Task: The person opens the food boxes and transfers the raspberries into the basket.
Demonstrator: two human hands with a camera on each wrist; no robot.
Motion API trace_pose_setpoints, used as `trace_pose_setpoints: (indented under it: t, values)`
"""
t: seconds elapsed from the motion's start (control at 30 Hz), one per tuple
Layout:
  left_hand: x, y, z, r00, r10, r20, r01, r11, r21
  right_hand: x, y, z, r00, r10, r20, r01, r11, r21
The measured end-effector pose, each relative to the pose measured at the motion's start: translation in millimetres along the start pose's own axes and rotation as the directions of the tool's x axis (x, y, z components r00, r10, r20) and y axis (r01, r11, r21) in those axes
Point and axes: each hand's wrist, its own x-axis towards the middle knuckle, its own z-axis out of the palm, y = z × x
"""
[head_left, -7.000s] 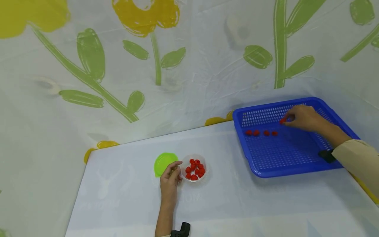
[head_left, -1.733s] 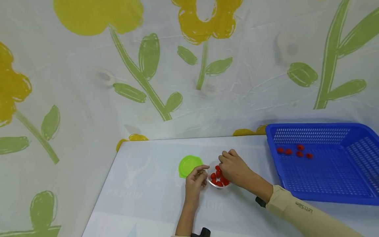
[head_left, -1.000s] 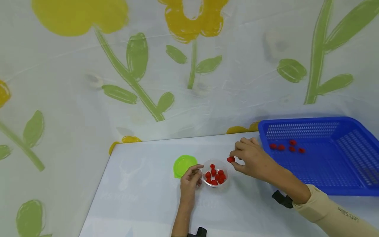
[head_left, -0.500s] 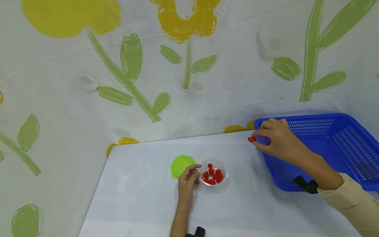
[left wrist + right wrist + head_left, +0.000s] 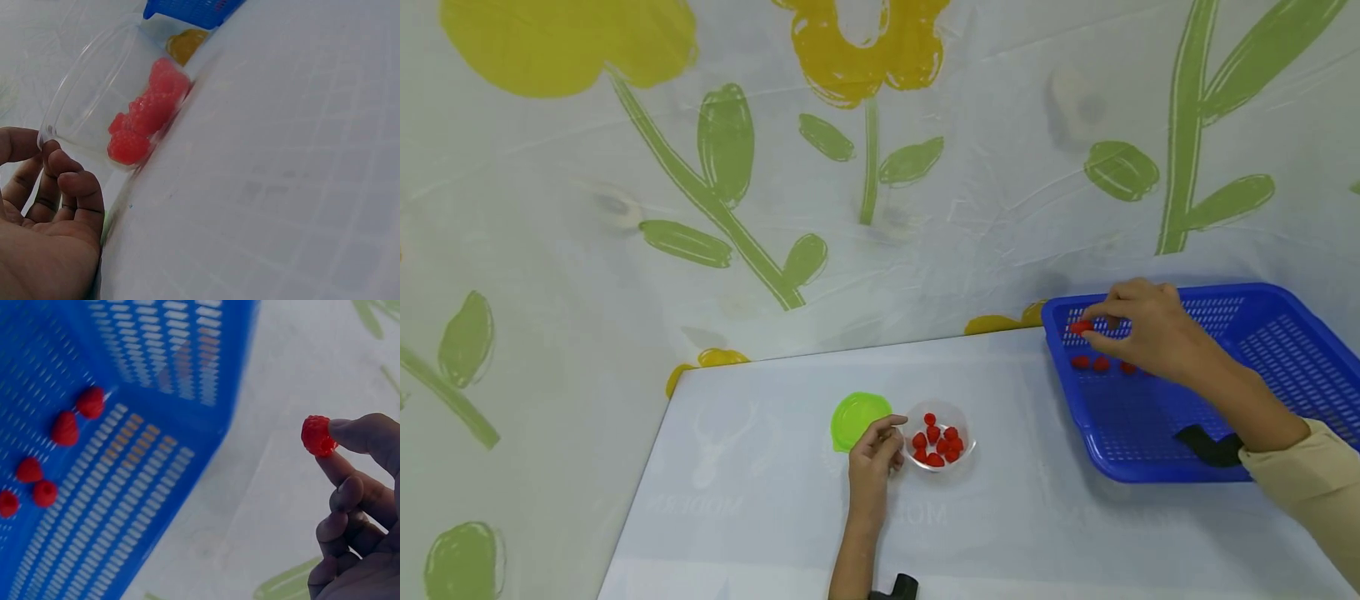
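Observation:
My right hand (image 5: 1153,329) pinches a red raspberry (image 5: 317,435) between thumb and forefinger. In the head view it overlaps the far left corner of the blue plastic basket (image 5: 1105,467). Several raspberries (image 5: 65,429) lie on the basket floor near that corner, partly covered by the hand in the head view. My left hand (image 5: 871,462) is beside a clear plastic cup (image 5: 958,414), its forefinger tip at the rim and the other fingers loosely curled. Inside the cup, several more raspberries (image 5: 150,112) rest at the bottom.
A lime green lid (image 5: 852,419) lies on the white table (image 5: 760,500), just behind and left of the left hand. A white wall covering (image 5: 985,217) with printed flowers rises along the table's back edge, close behind the basket.
Since one raspberry was placed in the basket, my right hand has returned to the cup, picked out another and carried it right to the basket. My left hand has stayed at the cup.

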Motion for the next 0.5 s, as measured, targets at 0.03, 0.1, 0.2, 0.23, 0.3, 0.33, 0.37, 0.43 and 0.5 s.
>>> trace_pose_setpoints:
  t: [0.03,0.1,0.2,0.23,0.3,0.33,0.37,0.43,0.5]
  values:
    - [0.2,-0.2,-0.2,1.0,-0.001,-0.001,0.001,1.0,-0.001,-0.5,3,0,1.0,0.016,0.012,-0.016,1.0,-0.005]
    - [0.4,-0.6,-0.5,1.0,-0.001,-0.003,0.001,1.0,-0.005,-1.7,8,0,0.998,0.049,0.034,-0.049,0.999,-0.02]
    - [0.5,-1.3,-0.6,1.0,0.0,-0.003,0.0,1.0,-0.002,-3.9,16,0,0.992,0.102,0.08,-0.1,0.994,-0.035]
    - [0.6,-1.6,-0.6,1.0,0.0,-0.002,0.0,1.0,0.0,-4.5,18,0,0.988,0.119,0.095,-0.116,0.992,-0.041]
    - [0.5,-2.0,-0.4,1.0,-0.002,-0.002,0.002,1.0,0.004,-5.3,23,0,0.981,0.148,0.126,-0.144,0.989,-0.046]
    - [0.5,-2.3,-0.3,1.0,-0.004,-0.002,0.004,1.0,0.003,-5.6,25,1,0.976,0.164,0.147,-0.158,0.986,-0.048]
    - [0.5,-2.4,-0.2,1.0,-0.006,-0.003,0.006,1.0,0.004,-5.6,28,1,0.969,0.182,0.165,-0.175,0.983,-0.054]
    - [0.3,-2.5,-0.1,1.0,-0.008,-0.005,0.008,1.0,0.002,-5.9,34,2,0.958,0.205,0.2,-0.196,0.978,-0.064]
    - [0.1,-2.5,-0.1,1.0,-0.008,-0.006,0.008,1.0,-0.001,-6.2,39,3,0.947,0.224,0.232,-0.214,0.974,-0.07]
